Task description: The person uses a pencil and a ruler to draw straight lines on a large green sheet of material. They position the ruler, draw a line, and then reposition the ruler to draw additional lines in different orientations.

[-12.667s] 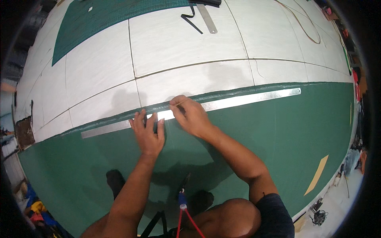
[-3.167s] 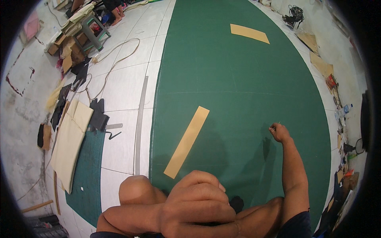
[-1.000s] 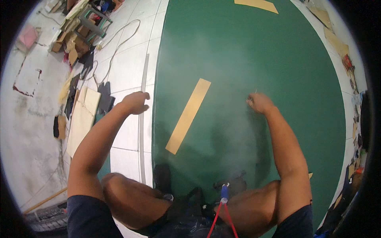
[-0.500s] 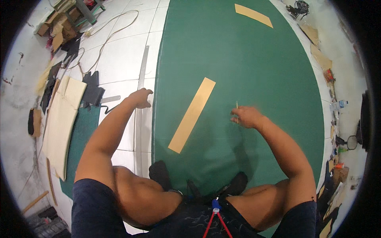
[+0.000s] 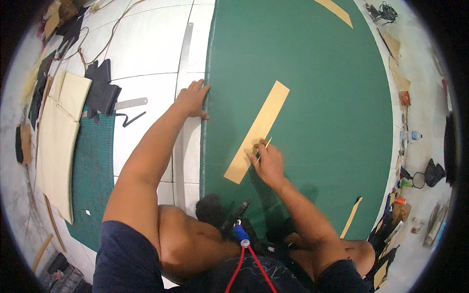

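The right hand has just come over to the tan strip, which lies slanted on the green sheet, so the work now seems to be there. Its arm is bent, and its fingers pinch a thin yellow stick. The left arm reaches out straighter; the left hand, now at the sheet's edge, is spread and not clenched.
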{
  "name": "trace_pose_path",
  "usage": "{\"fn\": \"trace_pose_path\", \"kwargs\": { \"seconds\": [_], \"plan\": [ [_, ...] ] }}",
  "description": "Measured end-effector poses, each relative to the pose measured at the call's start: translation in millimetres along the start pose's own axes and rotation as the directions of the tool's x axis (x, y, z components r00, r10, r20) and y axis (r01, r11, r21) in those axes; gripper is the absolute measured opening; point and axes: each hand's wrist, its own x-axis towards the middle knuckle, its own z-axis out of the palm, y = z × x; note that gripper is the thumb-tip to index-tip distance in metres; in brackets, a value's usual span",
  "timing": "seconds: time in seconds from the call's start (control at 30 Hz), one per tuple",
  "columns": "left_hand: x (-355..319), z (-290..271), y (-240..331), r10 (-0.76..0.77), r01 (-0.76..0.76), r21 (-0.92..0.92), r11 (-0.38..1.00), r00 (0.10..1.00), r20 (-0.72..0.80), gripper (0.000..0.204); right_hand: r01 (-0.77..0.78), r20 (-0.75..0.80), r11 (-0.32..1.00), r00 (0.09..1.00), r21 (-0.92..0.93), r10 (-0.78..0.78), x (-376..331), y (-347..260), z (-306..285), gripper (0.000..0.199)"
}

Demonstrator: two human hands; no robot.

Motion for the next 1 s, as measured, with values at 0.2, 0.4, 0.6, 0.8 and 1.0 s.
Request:
{"fn": "trace_pose_path", "kwargs": {
  "seconds": [0.2, 0.4, 0.6, 0.8, 1.0],
  "plan": [
    [3, -10, 3, 0.015, -0.014, 0.052, 0.999, 1.0, -0.008, 0.12, -0.066, -0.002, 0.994, 0.998, -0.087, 0.066, -19, -22, 41, 0.057],
    [18, -14, -12, 0.034, -0.033, 0.003, 0.999, 0.998, -0.057, 0.115, 0.137, 0.13, 0.983, 0.984, -0.119, -0.122, 36, -37, 37, 0.058],
    [43, -20, -17, 0.064, -0.072, -0.055, 0.996, 0.987, -0.146, 0.118, 0.241, 0.188, 0.963, 0.958, -0.125, -0.215, 74, -49, 38, 0.055],
    [72, -25, -14, 0.16, -0.153, 0.067, 0.986, 0.979, -0.128, 0.122, 0.184, 0.176, 0.983, 0.968, -0.025, -0.177, 72, -48, 48, 0.054],
    [78, -35, -21, 0.162, -0.159, 0.032, 0.987, 0.98, -0.112, 0.123, 0.132, 0.12, 0.987, 0.983, 0.088, -0.142, 73, -51, 50, 0.05]
  ]
}}
